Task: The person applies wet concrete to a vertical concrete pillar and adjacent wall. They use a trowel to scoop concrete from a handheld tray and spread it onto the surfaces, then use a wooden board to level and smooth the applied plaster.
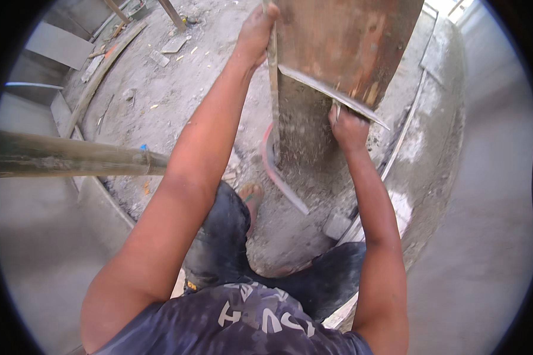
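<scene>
A wide wooden board (346, 35) stands tilted in front of me, its face brown with reddish stains above and darker, dirt-covered below. My left hand (257, 36) is closed around its left edge near the top. Lower down, my right hand (349, 127) is closed on the handle of a plastering trowel (331, 93). The trowel's long flat blade shows nearly edge-on and lies across the board's face. Bits of loose material blur over the board just below the blade. My fingers on the handle are partly hidden by the blade.
A curved red and grey strip (273, 173) lies beside the board's foot. A thick bamboo pole (71, 155) juts in from the left. Walls rise on both sides, with a long timber (95, 86) at the far left. Rubble litters the dusty ground; a grey block (336, 226) sits near my leg.
</scene>
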Motion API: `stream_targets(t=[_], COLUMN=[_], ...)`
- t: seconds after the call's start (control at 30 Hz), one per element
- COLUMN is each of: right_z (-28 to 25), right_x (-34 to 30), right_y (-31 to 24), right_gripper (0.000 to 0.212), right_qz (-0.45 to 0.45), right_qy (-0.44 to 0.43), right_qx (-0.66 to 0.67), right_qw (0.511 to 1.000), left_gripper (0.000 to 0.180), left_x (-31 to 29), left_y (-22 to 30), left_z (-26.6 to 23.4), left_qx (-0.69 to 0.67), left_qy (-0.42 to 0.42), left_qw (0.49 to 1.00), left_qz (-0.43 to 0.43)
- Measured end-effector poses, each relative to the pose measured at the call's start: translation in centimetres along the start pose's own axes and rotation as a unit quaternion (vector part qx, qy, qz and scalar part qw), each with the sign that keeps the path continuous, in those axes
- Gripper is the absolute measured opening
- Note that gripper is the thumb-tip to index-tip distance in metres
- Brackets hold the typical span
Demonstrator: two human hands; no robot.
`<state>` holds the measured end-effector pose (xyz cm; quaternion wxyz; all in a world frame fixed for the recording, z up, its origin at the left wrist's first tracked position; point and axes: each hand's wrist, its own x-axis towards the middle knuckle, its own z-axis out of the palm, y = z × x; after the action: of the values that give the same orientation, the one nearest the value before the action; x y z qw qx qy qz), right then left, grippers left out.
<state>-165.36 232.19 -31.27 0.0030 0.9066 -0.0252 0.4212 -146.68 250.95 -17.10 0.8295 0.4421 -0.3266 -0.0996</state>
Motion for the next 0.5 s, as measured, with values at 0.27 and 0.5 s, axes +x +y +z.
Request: stream_targets(t=[0.27, 0.5], right_z=[-3.2, -15.6], right_x=[-2.4, 5.4], right_y=[-2.4, 1.8], right_gripper=[0.027, 0.047], right_qz=[0.063, 0.115], right_qy=[-0.083, -0.139], right_qx=[-0.005, 0.163], right_qw=[0.995, 0.970], left_gripper=[0.061, 0.037], left_x=[-0.7, 0.4], left_y=[1.0, 2.9], left_z=[2.9, 4.0], left_qx=[0.315, 0.171], left_qy=[0.183, 0.131], left_qw=[0.931, 0.975], left_qz=[-0.024, -0.059])
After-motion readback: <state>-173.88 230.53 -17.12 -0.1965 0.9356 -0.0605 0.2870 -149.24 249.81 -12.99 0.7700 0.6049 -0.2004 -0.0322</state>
